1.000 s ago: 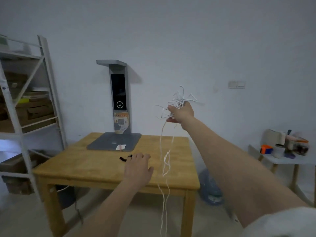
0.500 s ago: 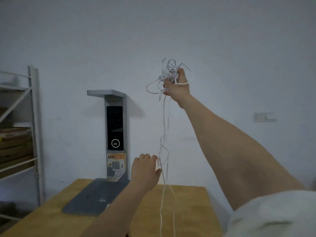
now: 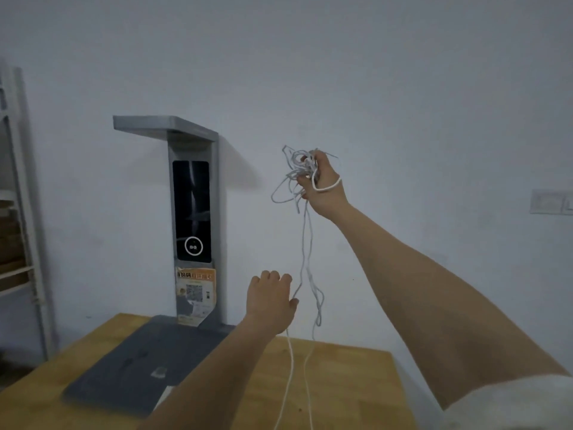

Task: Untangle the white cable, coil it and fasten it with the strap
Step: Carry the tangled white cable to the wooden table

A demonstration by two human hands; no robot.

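The right hand (image 3: 322, 184) grips the tangled white cable (image 3: 299, 178) high above the table (image 3: 356, 383); two strands hang past its front edge. The left hand (image 3: 269, 301), fingers loosely curled, touches one strand. Untangling is under way; next, I'd say, draw that strand free.

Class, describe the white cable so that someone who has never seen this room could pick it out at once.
Start at the tall grey device that stands on the wooden table against the pale wall. To its right, the raised right hand grips a bunched tangle of the white cable, from which thin strands hang down past the left hand. Nothing else here is thin, white and dangling.
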